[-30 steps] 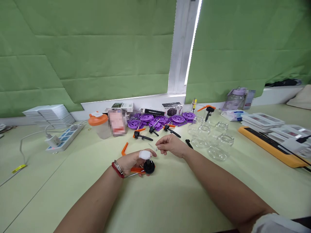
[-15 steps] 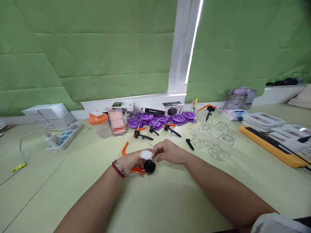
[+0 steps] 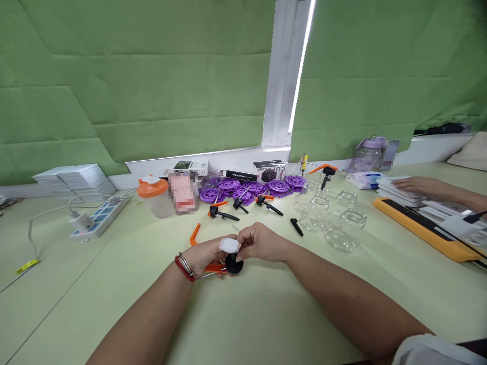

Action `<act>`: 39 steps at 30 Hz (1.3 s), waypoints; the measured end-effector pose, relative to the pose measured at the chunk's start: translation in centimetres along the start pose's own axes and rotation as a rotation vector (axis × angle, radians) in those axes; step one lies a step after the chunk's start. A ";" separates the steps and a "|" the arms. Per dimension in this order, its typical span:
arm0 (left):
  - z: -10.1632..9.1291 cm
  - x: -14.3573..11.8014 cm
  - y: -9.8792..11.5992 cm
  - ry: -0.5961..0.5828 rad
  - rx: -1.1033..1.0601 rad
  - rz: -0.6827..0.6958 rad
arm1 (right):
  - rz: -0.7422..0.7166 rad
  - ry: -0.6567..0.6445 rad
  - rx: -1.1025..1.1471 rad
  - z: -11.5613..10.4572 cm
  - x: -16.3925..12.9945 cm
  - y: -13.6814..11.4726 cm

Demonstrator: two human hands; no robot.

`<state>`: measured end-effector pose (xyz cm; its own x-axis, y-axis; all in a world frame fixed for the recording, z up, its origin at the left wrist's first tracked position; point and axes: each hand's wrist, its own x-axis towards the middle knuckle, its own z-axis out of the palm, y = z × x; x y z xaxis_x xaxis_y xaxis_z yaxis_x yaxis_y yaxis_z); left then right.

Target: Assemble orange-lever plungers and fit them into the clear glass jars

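My left hand [image 3: 203, 257] is closed around a black hand-crank assembly [image 3: 234, 265] with a round black cap, a metal rod and an orange handle [image 3: 215, 267]. A white piece [image 3: 230, 246] sits at its upper end. With fingertips pinched together, my right hand [image 3: 264, 243] works at the assembly's right side, just beside the white piece. Whatever small part those fingertips hold is hidden. Beyond my hands lie similar black crank assemblies [image 3: 224, 215] with orange handles, a loose orange handle [image 3: 195, 234] and a short black part [image 3: 297, 227].
Clear glass jars [image 3: 342, 238] stand to the right, near a yellow-and-black device [image 3: 422, 228]. Purple wheel-shaped parts [image 3: 243, 195] lie at the back. An orange-lidded cup [image 3: 152, 187] and a power strip [image 3: 101, 215] are on the left. Another person's hand [image 3: 422, 186] rests on stacked white items.
My right fingertips have shifted slightly lower against the black assembly, while my left hand keeps its grip. Another person's hand has come in from the right, over the stacked white items.
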<state>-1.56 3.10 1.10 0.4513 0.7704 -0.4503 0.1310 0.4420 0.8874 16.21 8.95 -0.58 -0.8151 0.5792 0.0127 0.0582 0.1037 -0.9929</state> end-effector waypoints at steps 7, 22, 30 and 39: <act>-0.2 0.1 0.0 -0.005 0.005 -0.002 | -0.029 -0.027 0.003 -0.2 0.2 0.7; -0.1 0.0 -0.1 0.012 0.000 0.008 | -0.060 -0.016 -0.004 0.0 0.1 0.8; 0.1 -0.1 -0.1 -0.007 -0.019 0.027 | -0.063 -0.024 -0.015 0.1 0.2 0.8; 0.2 -0.3 0.3 0.004 0.000 0.002 | -0.040 0.000 0.000 0.1 0.0 0.1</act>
<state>-1.45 2.93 1.48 0.4476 0.7731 -0.4494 0.1301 0.4408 0.8881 16.18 8.89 -0.73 -0.8168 0.5746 0.0521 0.0257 0.1265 -0.9916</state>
